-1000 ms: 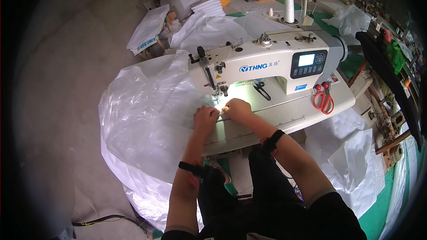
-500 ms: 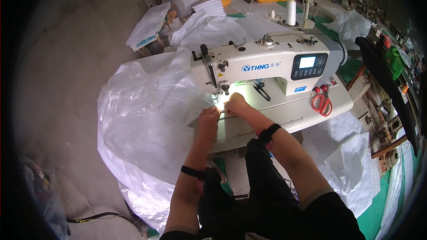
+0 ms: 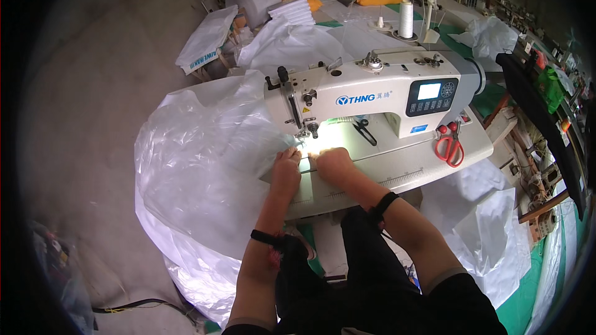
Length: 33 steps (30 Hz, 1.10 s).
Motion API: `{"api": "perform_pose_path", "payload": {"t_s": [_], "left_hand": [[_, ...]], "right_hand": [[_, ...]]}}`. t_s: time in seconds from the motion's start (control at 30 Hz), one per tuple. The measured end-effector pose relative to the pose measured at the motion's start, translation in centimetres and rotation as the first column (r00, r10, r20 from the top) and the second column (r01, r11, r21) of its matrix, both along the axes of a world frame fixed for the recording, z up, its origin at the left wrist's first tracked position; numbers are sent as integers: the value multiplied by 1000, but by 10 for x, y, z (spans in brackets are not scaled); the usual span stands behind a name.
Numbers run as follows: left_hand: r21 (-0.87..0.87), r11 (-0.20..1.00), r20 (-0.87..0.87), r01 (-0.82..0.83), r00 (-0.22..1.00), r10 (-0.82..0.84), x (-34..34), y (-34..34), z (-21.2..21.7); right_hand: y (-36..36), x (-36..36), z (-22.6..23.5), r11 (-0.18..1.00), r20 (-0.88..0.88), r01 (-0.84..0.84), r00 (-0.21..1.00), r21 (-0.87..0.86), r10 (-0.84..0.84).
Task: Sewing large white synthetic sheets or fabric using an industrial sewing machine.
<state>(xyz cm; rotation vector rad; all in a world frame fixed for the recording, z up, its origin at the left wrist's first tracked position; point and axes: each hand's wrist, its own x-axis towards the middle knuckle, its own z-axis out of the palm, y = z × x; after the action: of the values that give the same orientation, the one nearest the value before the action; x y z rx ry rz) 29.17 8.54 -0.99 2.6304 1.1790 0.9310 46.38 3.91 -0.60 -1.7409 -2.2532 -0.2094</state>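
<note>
A white sewing machine point(image 3: 366, 84) with a lit lamp stands on a pale table. A large, crumpled sheet of clear plastic point(image 3: 198, 155) spreads from its needle area over the table's left side and hangs down. My left hand point(image 3: 287, 166) is closed at the sheet's right edge, just in front of the presser foot point(image 3: 302, 134). Just right of it, my right hand point(image 3: 332, 165) is closed with its fingertips pointing in toward the needle; glare hides what they pinch. Black thread snips point(image 3: 365, 132) lie under the machine arm.
Red-handled scissors point(image 3: 449, 149) lie at the table's right end. A thread cone point(image 3: 406, 20) stands behind the machine. More white plastic point(image 3: 481, 223) hangs at the right, and a large white roll point(image 3: 253, 0) lies at the back left. A black cable point(image 3: 143, 302) runs along the floor.
My right hand has come toward me, away from the needle, and its wrist has lowered. My left hand has shifted slightly left and stays by the sheet's edge.
</note>
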Motion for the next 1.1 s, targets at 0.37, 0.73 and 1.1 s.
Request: {"api": "perform_pose_path", "payload": {"t_s": [0.37, 0.73, 1.1], "left_hand": [[-28, 1000, 29, 0, 1000, 0, 8, 17, -3], [423, 854, -375, -304, 799, 470, -42, 3, 14], [-29, 896, -673, -444, 671, 311, -134, -56, 68]], "right_hand": [[4, -5, 5, 990, -6, 95, 995, -109, -96], [2, -4, -1, 988, -112, 139, 983, -59, -145], [-95, -92, 2, 867, -926, -329, 176, -374, -333]]}}
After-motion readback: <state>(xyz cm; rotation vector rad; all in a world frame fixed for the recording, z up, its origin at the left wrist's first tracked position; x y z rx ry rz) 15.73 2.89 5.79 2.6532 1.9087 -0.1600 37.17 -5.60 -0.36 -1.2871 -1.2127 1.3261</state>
